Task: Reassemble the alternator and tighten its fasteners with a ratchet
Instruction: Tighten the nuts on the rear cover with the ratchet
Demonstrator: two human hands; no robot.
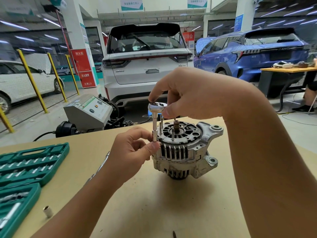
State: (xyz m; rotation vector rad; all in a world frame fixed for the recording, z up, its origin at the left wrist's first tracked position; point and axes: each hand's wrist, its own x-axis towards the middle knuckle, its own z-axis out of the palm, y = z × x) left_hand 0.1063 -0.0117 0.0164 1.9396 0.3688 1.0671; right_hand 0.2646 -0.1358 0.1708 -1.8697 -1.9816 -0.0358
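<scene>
1. One alternator (185, 148) stands on end near the middle of the tan counter (154, 203), its shaft pointing up, with four thin studs rising from its top face.
2. One ratchet (157, 107) stands upright on an extension and socket (154, 133) at the housing's left edge.
3. The right hand (193, 93) pinches the ratchet head; the left hand (132, 152) pinches the socket's lower end.
4. Two green tool cases (25, 162) lie at left, one loose socket (48, 211) beside them.
5. Three cars stand behind.

tan table (171, 212), alternator (185, 150), green socket case (25, 165), loose socket (48, 211)
</scene>
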